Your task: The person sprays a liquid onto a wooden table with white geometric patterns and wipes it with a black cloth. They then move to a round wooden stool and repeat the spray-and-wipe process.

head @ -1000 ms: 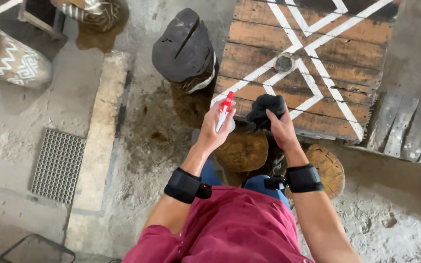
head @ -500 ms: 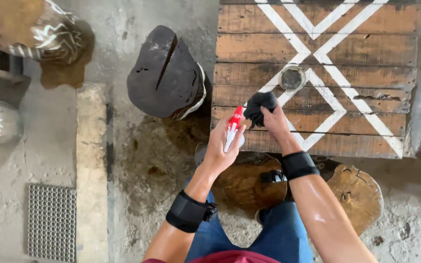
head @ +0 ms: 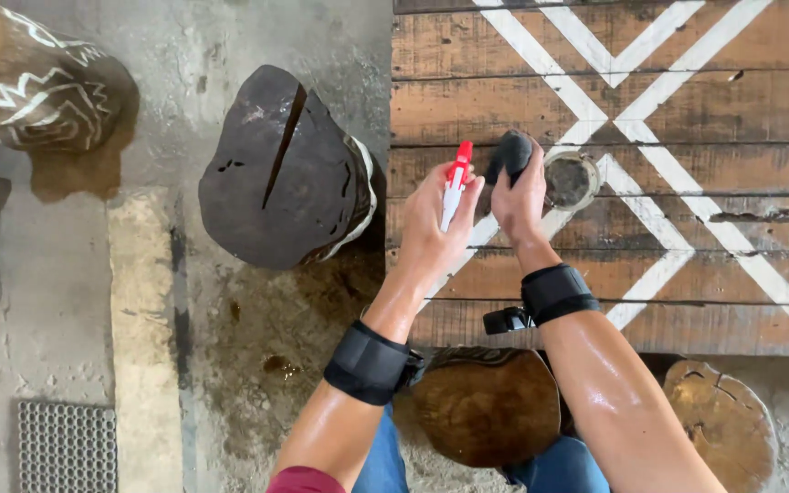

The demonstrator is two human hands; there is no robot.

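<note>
The left hand (head: 436,224) grips a small red-capped tube (head: 455,183), its long axis upright and tilted slightly right. Just right of the tube, the right hand (head: 520,196) clenches a dark rounded object (head: 510,153) above the wooden tabletop (head: 687,100).

Left hand (head: 431,233) gripping red-and-white plastic tube (head: 455,183), beside right hand (head: 520,196) gripping black rounded object (head: 510,153), both over striped wooden plank table (head: 687,110). Dark split log stool (head: 276,173) left of table.
</note>
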